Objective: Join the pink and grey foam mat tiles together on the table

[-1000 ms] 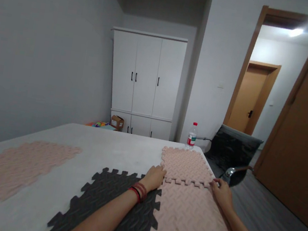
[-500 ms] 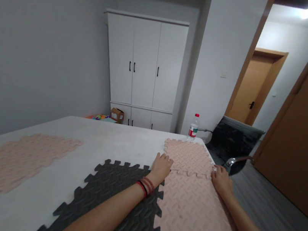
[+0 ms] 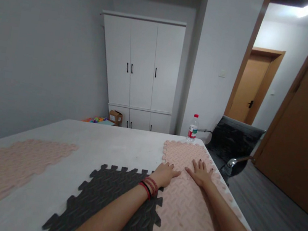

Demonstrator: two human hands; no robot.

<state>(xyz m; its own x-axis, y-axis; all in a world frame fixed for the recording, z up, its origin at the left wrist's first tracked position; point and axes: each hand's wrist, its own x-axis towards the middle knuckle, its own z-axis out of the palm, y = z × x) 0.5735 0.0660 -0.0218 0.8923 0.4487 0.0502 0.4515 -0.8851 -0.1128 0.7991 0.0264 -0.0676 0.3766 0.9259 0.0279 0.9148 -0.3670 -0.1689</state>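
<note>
My left hand [image 3: 165, 174] rests with fingers apart where the black foam mat tile [image 3: 110, 190] meets the pink tiles. Its thumb lies along the seam between the far pink foam mat tile [image 3: 176, 149] and the near pink foam mat tile [image 3: 181, 220]. Spread flat on the pink foam by that same seam is my right hand [image 3: 201, 173]. Neither hand holds anything. The black tile lies left of the near pink one, its toothed edge against it. A separate pink foam mat tile [image 3: 15, 168] lies at the table's left.
The tiles lie on a white table [image 3: 95, 137]. A water bottle [image 3: 193, 129] with a red cap stands at its far right corner. Beyond the right edge is a black chair [image 3: 233, 143]. A white wardrobe [image 3: 141, 63] and a cardboard box [image 3: 116, 116] are at the back.
My right hand has moved left from the pink tiles' right edge onto the foam, fingers now spread. My left hand has shifted slightly right and nearer, its thumb now stretched out.
</note>
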